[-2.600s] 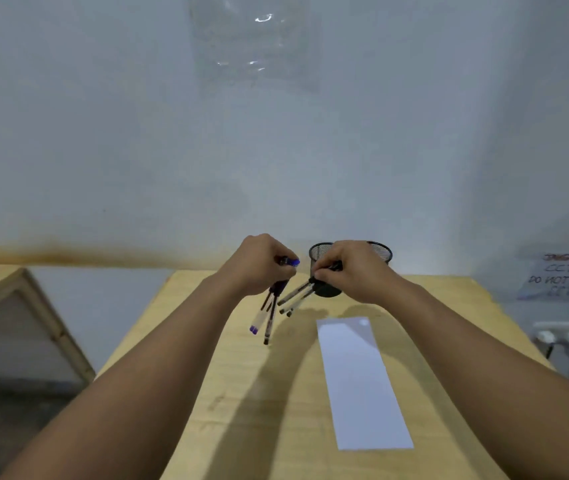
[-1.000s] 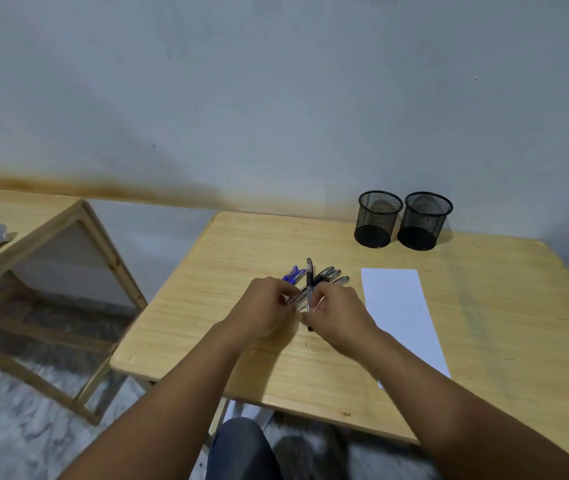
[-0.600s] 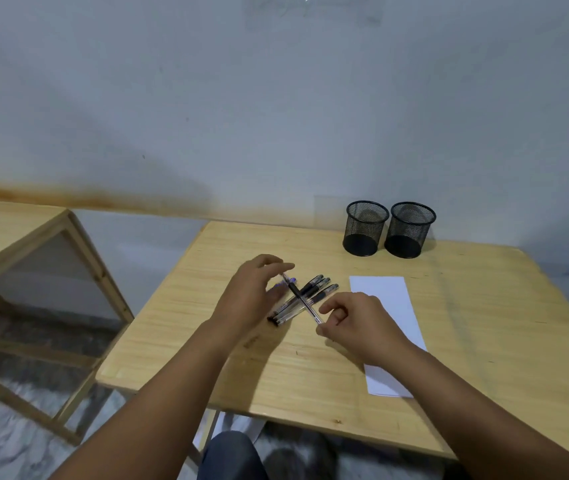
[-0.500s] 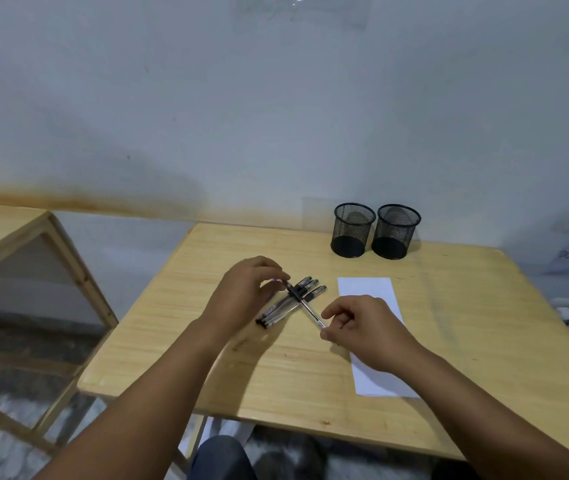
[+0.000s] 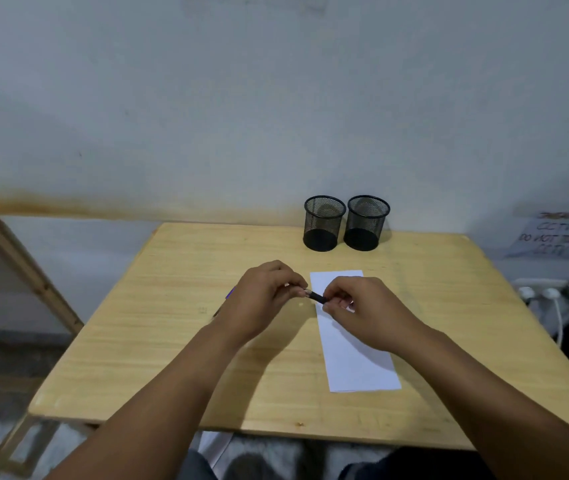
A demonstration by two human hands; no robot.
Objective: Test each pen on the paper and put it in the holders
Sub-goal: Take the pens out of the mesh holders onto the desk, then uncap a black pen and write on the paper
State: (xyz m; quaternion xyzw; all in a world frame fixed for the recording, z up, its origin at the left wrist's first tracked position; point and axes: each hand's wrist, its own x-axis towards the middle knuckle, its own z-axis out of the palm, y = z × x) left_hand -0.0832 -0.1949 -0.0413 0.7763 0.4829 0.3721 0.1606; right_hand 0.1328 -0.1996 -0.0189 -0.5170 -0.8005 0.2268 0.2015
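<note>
I see both hands pinching one pen [image 5: 316, 297] between them, just above the top of the paper [image 5: 355, 344]: left hand [image 5: 262, 299] on one end, right hand [image 5: 359, 308] on the dark end. I judge that is to pull the cap off before a test stroke. Other pens [image 5: 228, 295] peek out from under the left hand, mostly hidden. Both holders [image 5: 324, 223] stand side by side at the far edge, empty as far as I can tell. The table [image 5: 172, 341] is pale wood against a white wall; a second wooden table [image 5: 6, 258] stands to the left, plugs and a notice to the right.
</note>
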